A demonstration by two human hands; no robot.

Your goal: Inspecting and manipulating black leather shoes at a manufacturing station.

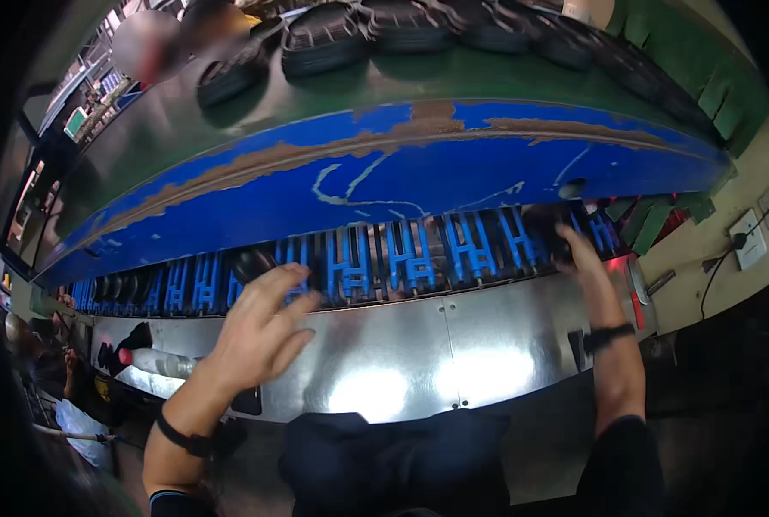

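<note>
My left hand [264, 327] is over the metal ledge with its fingers apart, holding nothing. Just beyond its fingertips a dark, glossy shoe-like piece [248, 264] rests among the blue racks [347, 263] of the lower conveyor. Farther right, my right hand [577, 248] reaches into the rack row, its fingers closed around a dark shoe-like piece [544, 226]. Blur and shadow hide much of that piece's outline. Each wrist wears a black band.
A blue panel [359, 185] with worn paint overhangs the racks. Above it, black shoes [320, 39] line a green belt [255, 116]. A clear bottle with a red cap [156, 362] lies on the metal ledge [402, 353] at left. A wall socket [750, 239] and green flaps [651, 220] are at right.
</note>
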